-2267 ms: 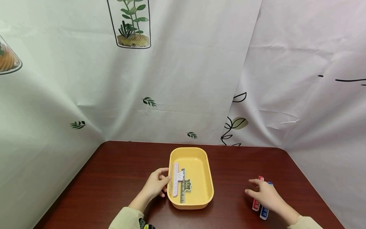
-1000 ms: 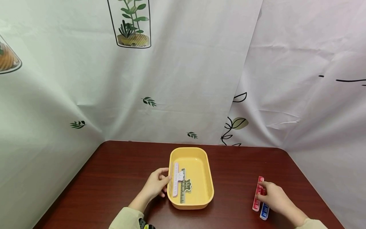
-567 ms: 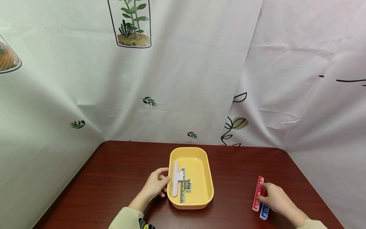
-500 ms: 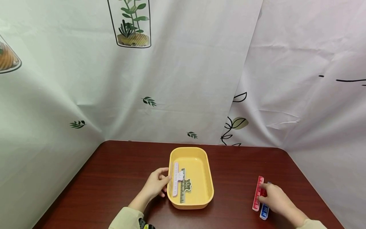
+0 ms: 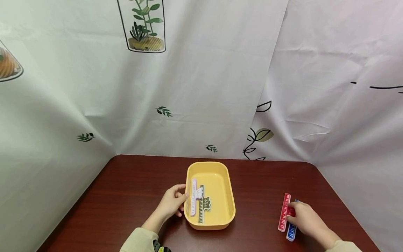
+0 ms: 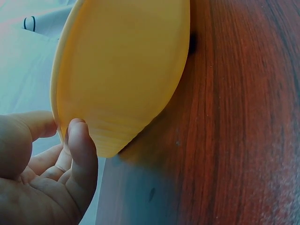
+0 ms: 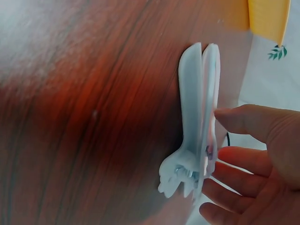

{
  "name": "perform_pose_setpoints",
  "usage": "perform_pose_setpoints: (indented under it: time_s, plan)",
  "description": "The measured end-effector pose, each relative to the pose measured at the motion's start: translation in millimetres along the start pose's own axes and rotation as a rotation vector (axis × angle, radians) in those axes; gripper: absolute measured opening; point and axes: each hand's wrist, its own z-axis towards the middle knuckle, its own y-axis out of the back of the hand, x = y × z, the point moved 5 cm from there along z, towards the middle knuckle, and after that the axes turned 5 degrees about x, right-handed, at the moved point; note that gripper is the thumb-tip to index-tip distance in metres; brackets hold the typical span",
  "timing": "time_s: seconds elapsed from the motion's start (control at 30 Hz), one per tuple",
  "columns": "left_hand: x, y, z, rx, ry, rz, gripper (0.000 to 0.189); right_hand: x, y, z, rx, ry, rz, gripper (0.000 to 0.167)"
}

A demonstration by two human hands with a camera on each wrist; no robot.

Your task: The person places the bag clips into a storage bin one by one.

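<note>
A yellow tray (image 5: 209, 226) is sitting on the dark red-brown desk (image 5: 141, 182), and the two hands are working on either side of it. At the tray's left edge, the left hand (image 5: 172, 201) is pinching the rim, its thumb bending over the edge and a finger pressing against the outer wall. Inside the tray, a pale lilac clip (image 5: 193, 197) is lying along the left wall, and a dark green clip (image 5: 201, 210) is lying just to its right, its bear-shaped handle pointing toward the tray's middle.

Well to the right of the tray, the right hand (image 5: 303, 215) is pinching a red clip (image 5: 284, 213) by its handle, thumb and index finger curling around either side. The red clip is lying lengthwise, pointing the same way as the tray. A blue clip (image 5: 291, 232) is lying just beyond it, farther from the tray, and the right hand is covering its middle. In the right wrist view the clips are showing pale and edge-on, so which part is belonging to which clip I cannot tell.

Light sleeves are covering both forearms on the near side of the tray. Behind the tray, a whitish cloth (image 5: 207, 80) is hanging, bearing green leaf sprigs (image 5: 163, 111) and a potted-plant print (image 5: 146, 28).
</note>
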Motion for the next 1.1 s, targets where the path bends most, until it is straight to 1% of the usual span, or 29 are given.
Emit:
perform_pose_setpoints:
  time_s: [0.33, 0.7, 0.83, 1.1]
  plan:
    - [-0.1, 0.1, -0.5, 0.001, -0.003, -0.001, 0.044, -6.0, -0.8, 1.2, 0.014, -0.008, -0.036, 0.042]
    - [-0.3, 0.3, -0.6, 0.003, -0.002, -0.001, 0.045, -8.3, 0.0, 2.6, -0.034, 0.036, -0.093, 0.040]
    - [0.0, 0.3, -0.2, 0.005, -0.004, -0.003, 0.045, -8.0, -0.6, 5.1, -0.022, 0.043, -0.101, 0.040]
    - [-0.6, 0.0, -0.5, 0.007, -0.009, 0.002, 0.046, -8.1, 0.6, 8.4, -0.014, 0.045, -0.101, 0.029]
